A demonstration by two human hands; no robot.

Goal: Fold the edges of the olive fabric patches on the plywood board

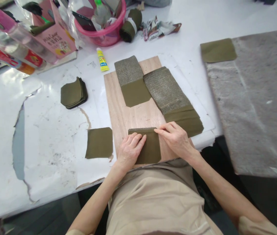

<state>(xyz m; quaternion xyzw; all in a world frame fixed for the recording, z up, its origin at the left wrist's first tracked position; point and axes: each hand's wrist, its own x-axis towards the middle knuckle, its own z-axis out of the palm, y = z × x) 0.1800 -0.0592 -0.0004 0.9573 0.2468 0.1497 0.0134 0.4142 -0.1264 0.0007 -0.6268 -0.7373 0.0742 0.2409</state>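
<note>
An olive fabric piece (pixel 151 148) lies on a wooden board (pixel 115 98) at the table's front edge, a thin grey strip showing along its top. My left hand (pixel 131 148) rests on its left part, fingers spread lightly and flat. At its top right corner, my right hand (pixel 176 138) pinches the edge between thumb and forefinger. Two overlapped pairs of grey textured pieces, one at the back (pixel 129 70) and one to the right (pixel 166 89), have olive fabric at their near ends. Left of the board lies a separate olive square (pixel 99 143).
A stack of olive pieces (pixel 73 94) sits at the left, with a yellow glue tube (pixel 102 60) behind the board. Further back are a pink basket (pixel 106 37), an olive roll (pixel 131 25) and a pink box (pixel 55 40). A grey slab (pixel 255 104) stands at the right.
</note>
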